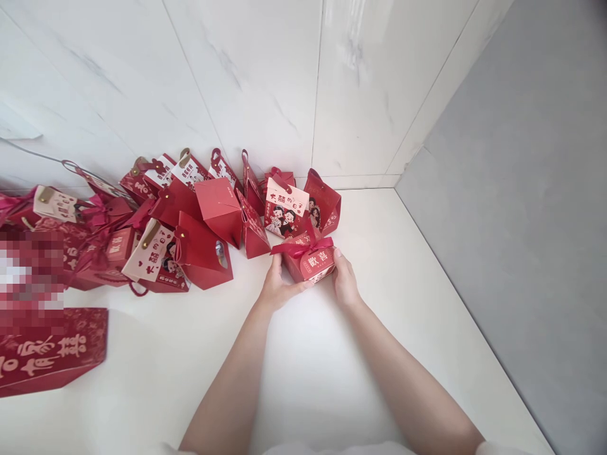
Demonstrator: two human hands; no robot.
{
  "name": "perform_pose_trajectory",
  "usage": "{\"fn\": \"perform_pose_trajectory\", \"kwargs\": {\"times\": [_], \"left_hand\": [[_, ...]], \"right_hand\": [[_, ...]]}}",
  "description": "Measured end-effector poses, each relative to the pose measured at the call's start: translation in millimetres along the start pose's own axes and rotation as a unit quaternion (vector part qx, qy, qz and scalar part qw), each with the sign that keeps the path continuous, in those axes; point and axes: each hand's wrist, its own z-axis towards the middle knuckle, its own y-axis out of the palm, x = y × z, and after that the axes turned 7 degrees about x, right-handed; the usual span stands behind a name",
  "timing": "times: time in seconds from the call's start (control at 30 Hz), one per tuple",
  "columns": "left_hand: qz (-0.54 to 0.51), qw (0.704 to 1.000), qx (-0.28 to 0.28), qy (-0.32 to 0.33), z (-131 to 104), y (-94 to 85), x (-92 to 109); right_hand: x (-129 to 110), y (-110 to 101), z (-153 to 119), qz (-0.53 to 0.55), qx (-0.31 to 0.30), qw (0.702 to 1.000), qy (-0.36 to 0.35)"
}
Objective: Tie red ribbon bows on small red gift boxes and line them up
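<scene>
A small red gift box point(309, 260) with a ribbon bow on top and pale lettering on its side is between my two hands, low over the white surface. My left hand point(279, 284) grips its left side, with the thumb along the lower front edge. On the opposite side, the fingers of my right hand point(345, 278) press against the box's right end. Just behind it stand a gift box with a cartoon couple point(286, 212) and a dark red box with a strap handle point(323, 199).
Several more red gift boxes point(218, 205) crowd leftward along the marbled wall point(265, 82). A larger red box point(52, 347) with big pale characters lies at the left edge, partly pixelated above. The white surface point(427, 303) ends at a grey wall point(531, 208) on the right.
</scene>
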Motion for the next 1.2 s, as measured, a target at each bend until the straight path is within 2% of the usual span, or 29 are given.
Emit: {"fn": "perform_pose_trajectory", "kwargs": {"times": [0.1,0.23,0.43,0.67,0.77,0.87,1.03,1.2], "left_hand": [[-0.006,1.000,-0.016,0.022,-0.6,0.2,1.5],[-0.088,0.995,-0.035,0.044,-1.1,0.6,-1.2],[-0.112,0.993,0.022,0.034,0.4,1.6,-5.3],[-0.131,0.990,0.028,0.048,-0.4,2.6,-3.5],[-0.151,0.986,0.020,0.063,-2.6,4.8,0.9],[-0.152,0.987,0.007,0.048,-4.4,7.0,5.9],[-0.151,0.988,0.002,0.030,-5.1,8.9,8.8],[-0.130,0.991,0.019,0.028,-3.5,8.5,5.2]], "right_hand": [[-1.3,-1.3,-0.2,-0.003,-0.017,1.000,-0.011],[-5.1,-1.7,-4.3,0.004,-0.057,0.998,-0.036],[-9.8,3.5,-13.0,0.007,-0.127,0.990,-0.067],[-8.0,7.5,-14.4,0.013,-0.111,0.991,-0.076],[-5.9,6.9,-15.3,0.006,-0.086,0.992,-0.087],[-5.0,7.1,-16.3,0.017,-0.066,0.993,-0.097],[-5.6,8.5,-16.0,0.063,-0.081,0.991,-0.085],[-3.3,2.7,-13.1,-0.019,-0.042,0.996,-0.071]]}}
